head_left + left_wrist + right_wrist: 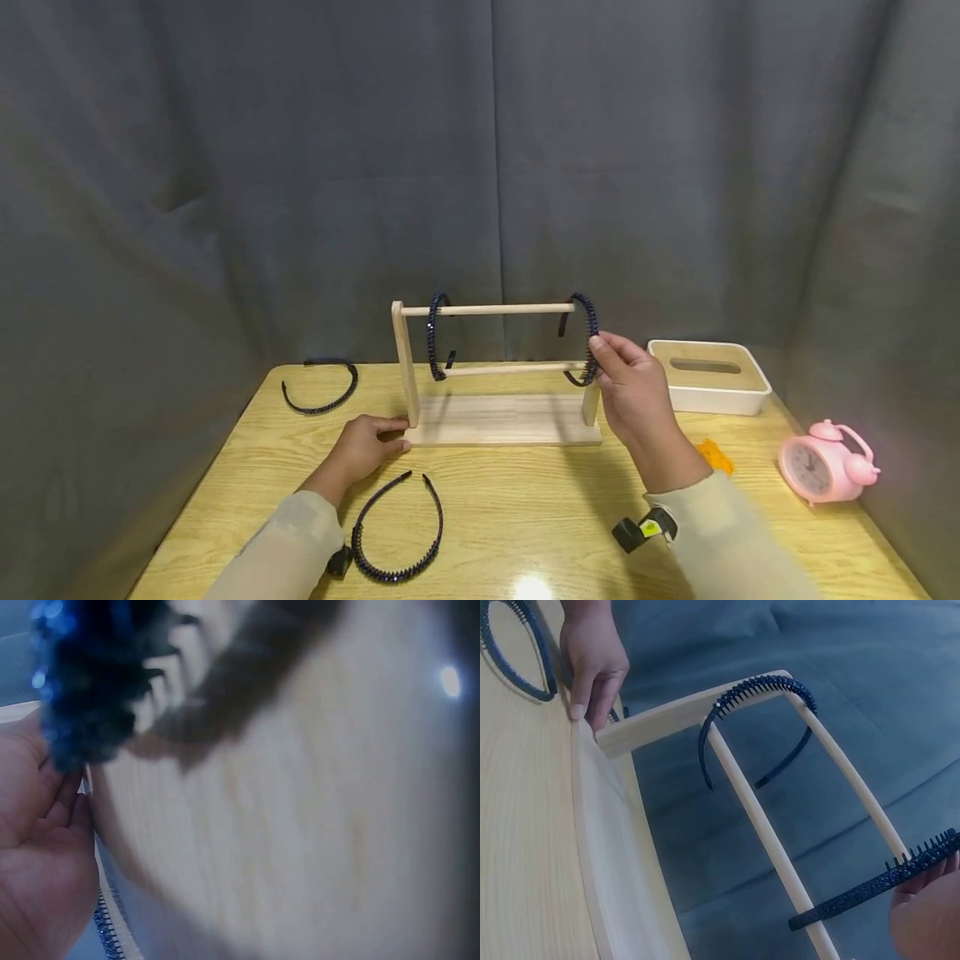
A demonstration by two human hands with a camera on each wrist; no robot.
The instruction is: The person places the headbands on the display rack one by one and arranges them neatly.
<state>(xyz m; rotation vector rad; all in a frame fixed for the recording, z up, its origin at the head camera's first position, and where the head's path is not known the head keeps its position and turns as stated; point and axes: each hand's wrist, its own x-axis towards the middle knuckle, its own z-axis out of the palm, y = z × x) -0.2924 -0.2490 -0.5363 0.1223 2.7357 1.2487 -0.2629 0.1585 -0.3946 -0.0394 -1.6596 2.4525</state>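
Note:
A wooden rack (pixel 502 423) with two horizontal rods stands mid-table. My left hand (pixel 362 450) pinches the left end of its base, thumb at the front corner. At the rack's right end, my right hand (pixel 637 392) holds a dark blue toothed headband (pixel 587 317) between thumb and fingers. That headband curves around the rods, and its lower tip (pixel 802 921) lies against one rod in the right wrist view. Another dark headband (pixel 432 337) hangs over both rods near the left post. In the left wrist view, a blurred headband (pixel 90 682) is close to the lens.
One headband (pixel 397 575) lies on the table (pixel 525 517) by my left forearm, another (pixel 326 408) at the back left. To the right are a white tissue box (pixel 712 402) with a wooden lid, a small orange item (pixel 715 457) and a pink alarm clock (pixel 821 467).

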